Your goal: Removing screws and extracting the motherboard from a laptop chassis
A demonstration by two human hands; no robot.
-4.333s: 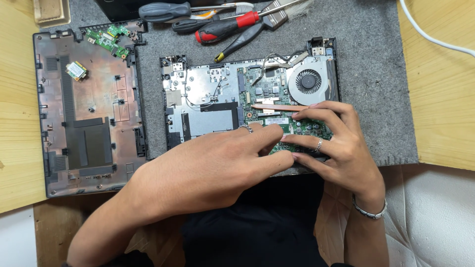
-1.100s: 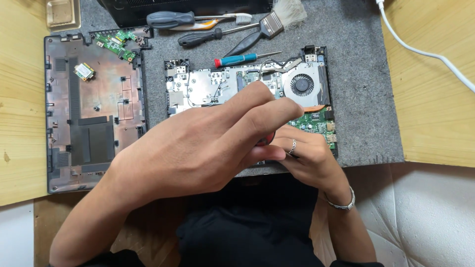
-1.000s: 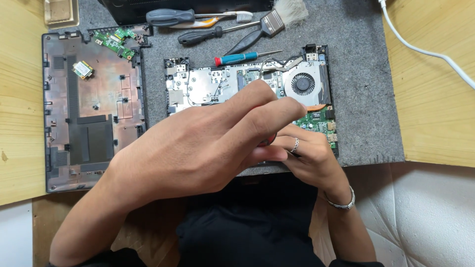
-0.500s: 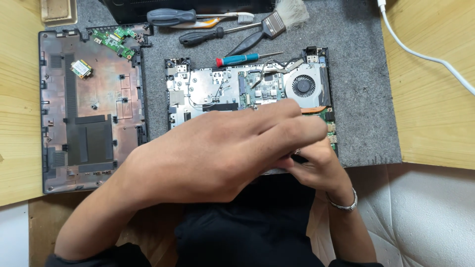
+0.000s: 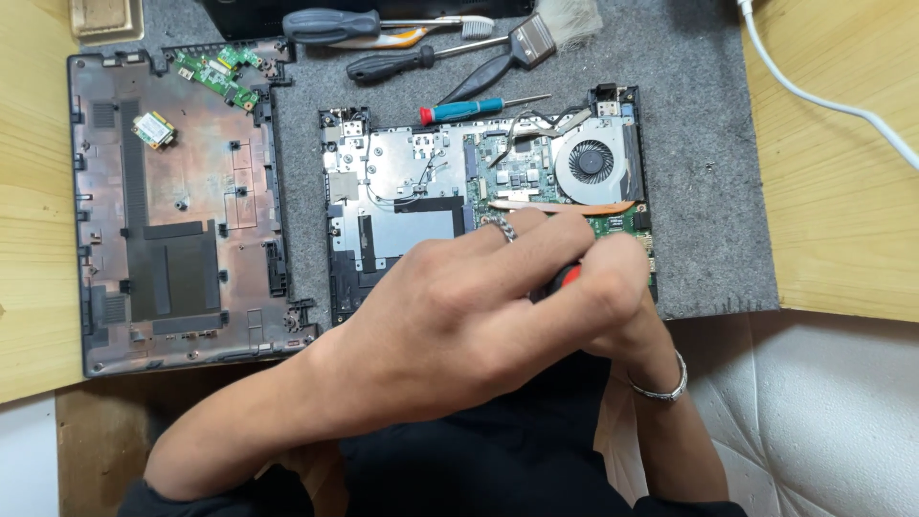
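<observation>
An opened laptop chassis [image 5: 402, 182] lies on a grey felt mat [image 5: 704, 191], with its metal plate, green board and round fan [image 5: 592, 165] exposed. My left hand [image 5: 469, 306], a ring on one finger, reaches across the chassis's lower right part. Its fingers curl around a red-and-black screwdriver handle [image 5: 567, 279], whose tip is hidden. My right hand [image 5: 639, 347], with a bracelet on the wrist, sits under the left hand at the chassis's right front corner. It is mostly covered, so its grip cannot be seen.
The laptop's removed bottom cover [image 5: 182, 211] lies to the left with a small green board [image 5: 215, 69] and a card [image 5: 153, 129] on it. Behind the chassis lie a blue-handled screwdriver [image 5: 459, 110], dark screwdrivers [image 5: 330, 24] and a brush [image 5: 526, 43]. A white cable [image 5: 823, 101] crosses the wooden table at right.
The red-handled screwdriver that lay among the tools at the back is now in my hands. Over the last second my left hand slid right, over the board's lower right corner.
</observation>
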